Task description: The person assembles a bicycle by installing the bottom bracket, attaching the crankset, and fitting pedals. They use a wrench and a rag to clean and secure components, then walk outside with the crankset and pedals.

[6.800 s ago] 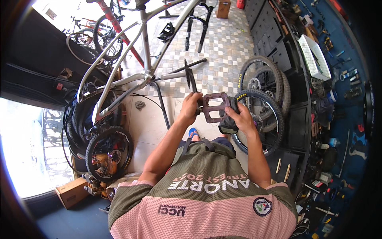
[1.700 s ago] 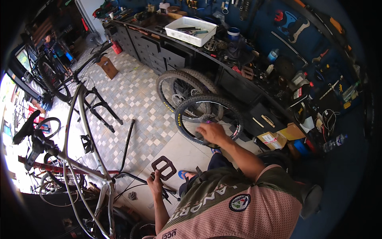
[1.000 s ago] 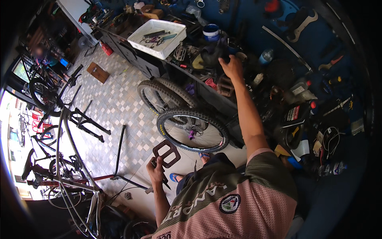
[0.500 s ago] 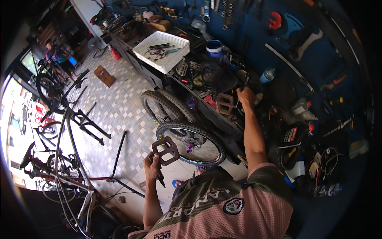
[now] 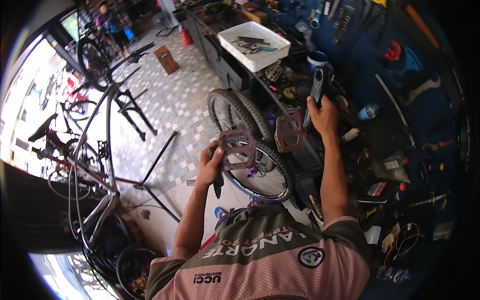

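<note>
My left hand [image 5: 209, 164] is closed at the edge of a brown platform pedal [image 5: 237, 149], held in front of the bicycle wheels. A dark, narrow part [image 5: 218, 186] shows below those fingers; I cannot make out its kind. In my right hand [image 5: 323, 116] is a dark grey crank arm [image 5: 317, 89], held upright with the fingers wrapped round it. Beside that hand, a second brown platform pedal [image 5: 289, 133] appears joined to the crank arm's lower end, which is partly hidden. Both pedals are in the air, a short way apart.
Knobby-tyred wheels [image 5: 227, 112] lean against the cluttered workbench [image 5: 217, 62]. A white basket [image 5: 255, 46] with small parts stands on it. Tools hang on the blue wall at right. A grey bicycle frame [image 5: 109, 135] stands left. A person [image 5: 111, 27] is far off.
My right hand has lifted the crank arm and pedal off the bench. The left hand's pedal has turned and come nearer to it. The view has shifted.
</note>
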Demonstrator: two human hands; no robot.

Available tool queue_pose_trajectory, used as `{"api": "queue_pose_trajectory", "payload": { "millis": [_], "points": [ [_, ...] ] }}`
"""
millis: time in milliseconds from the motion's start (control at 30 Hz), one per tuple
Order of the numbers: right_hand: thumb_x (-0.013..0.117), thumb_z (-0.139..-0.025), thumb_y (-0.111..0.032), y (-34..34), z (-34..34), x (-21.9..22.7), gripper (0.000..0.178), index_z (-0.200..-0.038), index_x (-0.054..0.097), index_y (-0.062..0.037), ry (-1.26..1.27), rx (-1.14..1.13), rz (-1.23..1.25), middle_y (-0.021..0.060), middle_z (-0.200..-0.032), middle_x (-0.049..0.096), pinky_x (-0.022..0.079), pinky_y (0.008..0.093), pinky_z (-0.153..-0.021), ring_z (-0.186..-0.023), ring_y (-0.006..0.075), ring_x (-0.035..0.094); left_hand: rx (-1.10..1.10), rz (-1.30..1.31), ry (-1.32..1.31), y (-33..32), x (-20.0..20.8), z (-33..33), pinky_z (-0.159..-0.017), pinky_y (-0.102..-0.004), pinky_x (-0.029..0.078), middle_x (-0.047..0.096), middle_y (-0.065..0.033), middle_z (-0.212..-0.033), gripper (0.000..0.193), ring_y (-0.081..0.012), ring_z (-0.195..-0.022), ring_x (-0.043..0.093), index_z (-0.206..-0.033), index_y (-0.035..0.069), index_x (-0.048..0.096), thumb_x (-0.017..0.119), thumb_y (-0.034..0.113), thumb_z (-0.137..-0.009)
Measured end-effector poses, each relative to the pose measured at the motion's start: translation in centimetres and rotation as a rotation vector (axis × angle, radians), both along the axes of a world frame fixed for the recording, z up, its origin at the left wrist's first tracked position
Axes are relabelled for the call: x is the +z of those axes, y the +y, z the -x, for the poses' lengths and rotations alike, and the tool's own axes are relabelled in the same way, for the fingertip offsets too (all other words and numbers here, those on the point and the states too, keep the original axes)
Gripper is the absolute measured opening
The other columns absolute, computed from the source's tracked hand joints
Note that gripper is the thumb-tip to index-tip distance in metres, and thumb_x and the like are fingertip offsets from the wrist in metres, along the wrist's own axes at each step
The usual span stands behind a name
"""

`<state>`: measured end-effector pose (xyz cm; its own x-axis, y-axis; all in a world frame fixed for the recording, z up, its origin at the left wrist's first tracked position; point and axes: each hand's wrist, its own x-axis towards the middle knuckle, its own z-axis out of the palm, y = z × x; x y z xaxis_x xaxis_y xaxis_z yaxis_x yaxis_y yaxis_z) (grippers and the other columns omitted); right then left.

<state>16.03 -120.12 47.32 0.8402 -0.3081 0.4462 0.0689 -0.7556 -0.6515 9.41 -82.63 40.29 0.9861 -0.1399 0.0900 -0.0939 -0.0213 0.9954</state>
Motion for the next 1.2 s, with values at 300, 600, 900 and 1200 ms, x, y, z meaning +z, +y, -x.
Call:
{"api": "queue_pose_trajectory", "payload": {
  "millis": [300,600,900,1200],
  "points": [
    [0.067,-0.094,-0.044,10.3,-1.5,-2.9,0.046,-0.089,0.067,0.0021,0.102,0.173,0.023,0.0255,-0.076,0.069,0.051,0.0546,-0.067,-0.076,0.0472,0.068,-0.072,0.28,0.123,4.9,0.1,3.6,-0.094,-0.0333,0.05,0.068,-0.0136,-0.118,0.065,-0.02,-0.106,0.065,-0.129,-0.002,0.06,0.063,0.055,-0.098],
    [0.066,-0.093,-0.042,19.9,-0.3,-2.2,0.04,-0.087,0.065,-0.0025,0.126,0.229,0.21,0.026,-0.072,0.069,0.056,0.0563,-0.068,-0.072,0.048,0.07,-0.181,0.385,0.293,8.4,-0.9,5.8,-0.115,-0.0399,0.039,0.06,-0.0206,-0.141,0.092,-0.0295,-0.134,0.055,-0.155,-0.007,0.039,0.07,0.051,-0.091],
    [0.067,-0.099,-0.04,22.4,0.5,-8.3,0.04,-0.088,0.064,-0.0018,0.053,0.569,-0.48,0.0163,-0.08,0.07,0.052,0.0444,-0.068,-0.073,0.0288,0.067,-0.118,0.435,0.363,7.4,-1.3,5.1,-0.091,-0.0318,0.054,0.071,-0.0124,-0.114,0.063,-0.0194,-0.099,0.067,-0.13,-0.005,0.06,0.07,0.044,-0.091],
    [0.061,-0.104,-0.047,25.6,1.7,-15.0,0.036,-0.111,0.06,-0.0125,0.637,0.438,-2.033,0.0091,-0.088,0.066,0.06,0.042,-0.077,-0.081,0.0255,0.066,-0.157,0.008,0.302,5.4,3.1,2.5,-0.056,-0.0254,0.039,0.062,0.0008,-0.076,0.052,-0.0069,-0.065,0.052,-0.116,-0.001,0.073,0.075,0.044,-0.091]
  ]
}}
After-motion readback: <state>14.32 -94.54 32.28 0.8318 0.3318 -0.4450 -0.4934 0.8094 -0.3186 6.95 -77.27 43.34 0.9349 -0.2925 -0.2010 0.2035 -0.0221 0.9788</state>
